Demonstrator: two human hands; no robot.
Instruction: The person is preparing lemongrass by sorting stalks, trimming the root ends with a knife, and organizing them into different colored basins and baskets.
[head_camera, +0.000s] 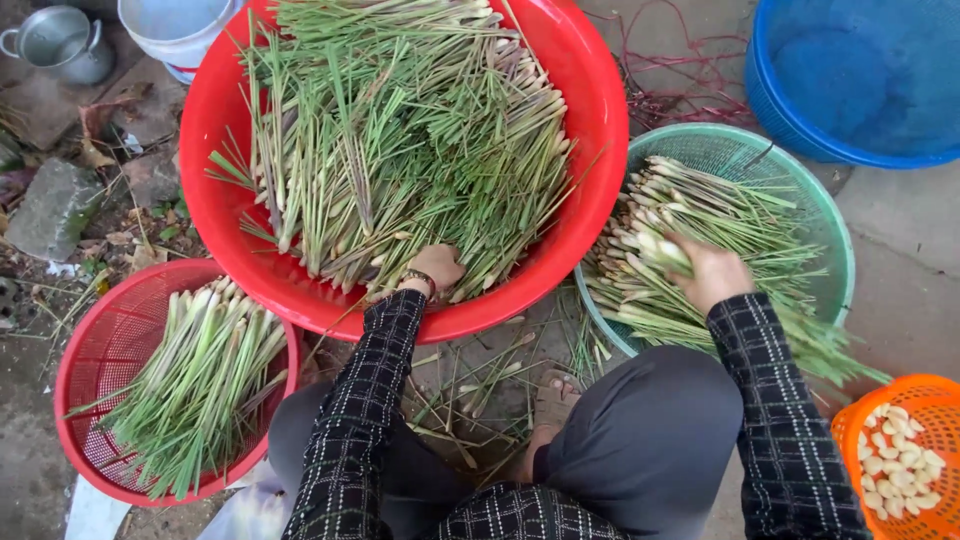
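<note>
My left hand (436, 266) reaches into the big red basin (590, 110), its fingers buried among the heaped lemongrass stalks (400, 130) near the basin's front rim. My right hand (712, 272) rests in the green colander (835, 230) and is closed around a lemongrass stalk (668, 252) on top of the trimmed stalks (690, 215) lying there. Both arms wear dark checked sleeves.
A small red basket (90, 350) with more stalks sits at the lower left. An orange basket (935, 400) of peeled garlic cloves is at the lower right. A blue basin (860, 70), a white bucket (175, 30) and a metal pot (60, 40) stand behind. Cut scraps litter the ground by my sandalled foot (553, 395).
</note>
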